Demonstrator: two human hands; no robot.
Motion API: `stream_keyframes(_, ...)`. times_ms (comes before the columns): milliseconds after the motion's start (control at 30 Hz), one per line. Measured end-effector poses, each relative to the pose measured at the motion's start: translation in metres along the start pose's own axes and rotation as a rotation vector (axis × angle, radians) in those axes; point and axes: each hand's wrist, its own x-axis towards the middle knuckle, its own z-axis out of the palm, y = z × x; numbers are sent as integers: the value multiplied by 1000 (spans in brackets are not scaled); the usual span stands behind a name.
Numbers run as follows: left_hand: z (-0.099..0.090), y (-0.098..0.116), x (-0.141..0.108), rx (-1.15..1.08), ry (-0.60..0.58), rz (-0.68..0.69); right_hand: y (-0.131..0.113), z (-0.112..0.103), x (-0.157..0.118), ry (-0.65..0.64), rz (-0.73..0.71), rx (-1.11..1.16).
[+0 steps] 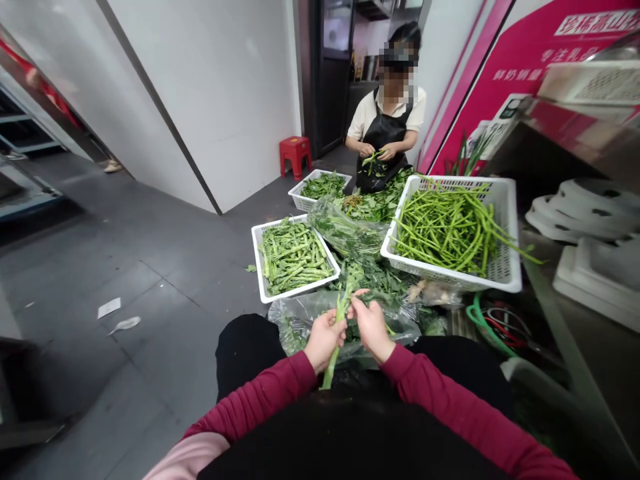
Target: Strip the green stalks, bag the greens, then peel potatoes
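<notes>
A thick green stalk (pixel 331 371) with a leafy top stands nearly upright in front of me. My left hand (pixel 324 339) is wrapped round its middle. Close to the stalk's upper part is my right hand (pixel 371 328), its fingers pinched together at the leaves; what lies between them is too small to make out. Beneath both hands is a clear plastic bag (pixel 300 313) with greens in it. Beyond the bag, a white basket (pixel 263 288) on the left holds cut stalks, and a larger white basket (pixel 510 267) on the right holds long thin green stems.
Across from me a person (pixel 387 123) in a black apron handles greens. A smaller basket (pixel 300 203) of leaves and a red stool (pixel 295 155) stand further back. A green-rimmed container (pixel 480 323) with red-handled tools and white trays (pixel 600 280) are at the right.
</notes>
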Motion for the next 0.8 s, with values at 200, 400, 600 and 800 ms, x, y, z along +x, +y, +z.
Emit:
stream_keyframes(200,-15,9,6,-249,53,-75,-15,-4,-41,-533,-586,-234)
stream_keyframes(400,-39,29,-2,-423,-323,-208,-14,-9,-17,-310,262,187)
stream_keyframes(600,-41,29,-12,-467,-597,-374,-25,-13,1,-511,527,677)
stream_keyframes(800,-34,24,-8,-364,-409,-287,-25,-1,-24,-217,63,82)
